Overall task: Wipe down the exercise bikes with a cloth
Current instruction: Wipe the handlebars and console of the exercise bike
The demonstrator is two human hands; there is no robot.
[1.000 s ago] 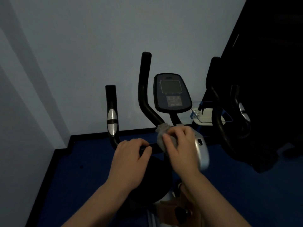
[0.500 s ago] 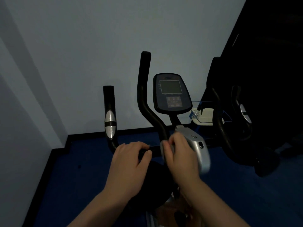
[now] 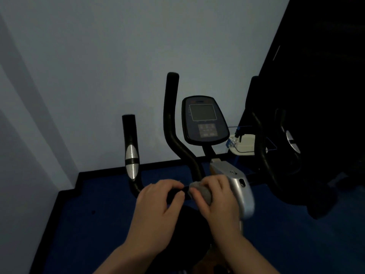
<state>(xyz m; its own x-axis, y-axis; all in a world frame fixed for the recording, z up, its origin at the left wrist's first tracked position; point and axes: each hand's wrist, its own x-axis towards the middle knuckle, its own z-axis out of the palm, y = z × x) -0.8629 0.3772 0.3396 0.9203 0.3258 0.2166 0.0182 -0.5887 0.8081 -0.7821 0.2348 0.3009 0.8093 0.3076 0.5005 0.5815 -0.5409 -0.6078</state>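
Note:
An exercise bike stands in front of me, with a dark console (image 3: 204, 121) and black curved handlebars (image 3: 173, 123). My left hand (image 3: 158, 210) grips the horizontal handlebar bar (image 3: 175, 191) just left of centre. My right hand (image 3: 219, 200) holds a small grey cloth (image 3: 200, 191) pressed against the bar, right beside my left thumb. The silver stem cover (image 3: 240, 186) of the bike sits just right of my right hand. The left grip with a silver pulse sensor (image 3: 131, 155) rises at the left.
A second bike's black handlebars (image 3: 262, 147) stand at the right in deep shadow. A white object (image 3: 244, 145) lies on the floor by the wall. Pale walls close in behind and left, above a blue floor (image 3: 94, 224).
My right hand with the cloth has slid left and down along the bar, closer to my left hand. The view has tilted down slightly. My left hand keeps its grip.

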